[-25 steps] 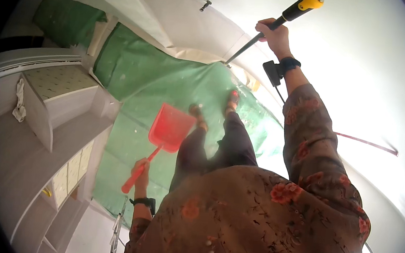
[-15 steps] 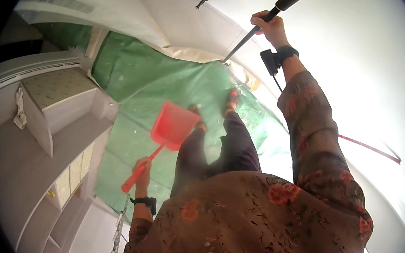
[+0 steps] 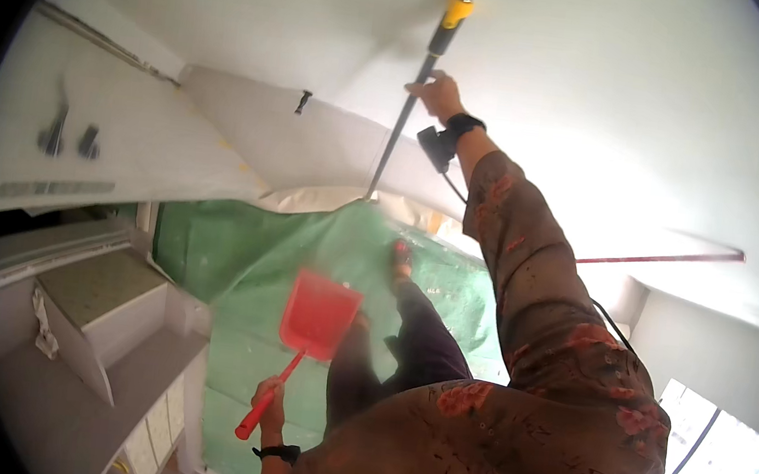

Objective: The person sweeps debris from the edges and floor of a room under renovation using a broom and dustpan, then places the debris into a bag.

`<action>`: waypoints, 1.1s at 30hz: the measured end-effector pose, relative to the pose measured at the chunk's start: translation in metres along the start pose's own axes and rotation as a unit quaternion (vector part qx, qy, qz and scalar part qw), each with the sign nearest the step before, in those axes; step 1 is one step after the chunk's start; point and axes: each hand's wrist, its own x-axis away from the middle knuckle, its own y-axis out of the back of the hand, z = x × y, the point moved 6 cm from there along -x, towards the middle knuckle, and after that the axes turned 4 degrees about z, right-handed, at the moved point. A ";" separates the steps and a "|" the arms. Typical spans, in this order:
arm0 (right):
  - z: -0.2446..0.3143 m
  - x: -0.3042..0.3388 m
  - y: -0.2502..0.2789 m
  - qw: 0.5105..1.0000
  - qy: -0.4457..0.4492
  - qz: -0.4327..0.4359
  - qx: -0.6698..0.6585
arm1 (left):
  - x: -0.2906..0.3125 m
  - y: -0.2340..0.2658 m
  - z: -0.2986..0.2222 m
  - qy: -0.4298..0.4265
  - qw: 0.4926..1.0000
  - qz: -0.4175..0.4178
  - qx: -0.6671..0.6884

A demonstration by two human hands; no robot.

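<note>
A red dustpan [image 3: 321, 316] hangs over the green floor sheet beside my legs. The fingers of my left hand [image 3: 269, 403] are wrapped round its red handle. Up at the wall, my right hand [image 3: 441, 95] has its fingers on a long dark pole [image 3: 396, 137] just below the thick black grip. That pole slants downward, its upper end capped in yellow and its lower end at the edge of the floor sheet by the wall. What is fixed at its foot cannot be made out. Each wrist wears a black band.
Green sheeting [image 3: 246, 362] covers the floor under my feet. To the left stands a grey-white shelf unit [image 3: 143, 370] with a crumpled white scrap on it. A small black fitting [image 3: 303, 102] sits on the wall, and a thin red bar [image 3: 664, 258] shows at the right.
My view has tilted upward, so more wall and a bright window show. The pole stands more upright in the picture. Both hands keep their hold.
</note>
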 end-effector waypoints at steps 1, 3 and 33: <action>-0.006 0.005 -0.002 0.998 0.018 -0.004 0.057 | -0.002 -0.002 -0.004 -0.011 1.000 0.000 -0.009; -0.022 0.034 -0.003 0.972 0.102 0.072 0.201 | -0.010 -0.005 -0.010 -0.028 0.997 0.017 -0.070; -0.394 0.397 0.542 0.622 -0.159 0.040 0.766 | 0.064 -0.156 -0.037 -0.058 0.983 0.078 -0.156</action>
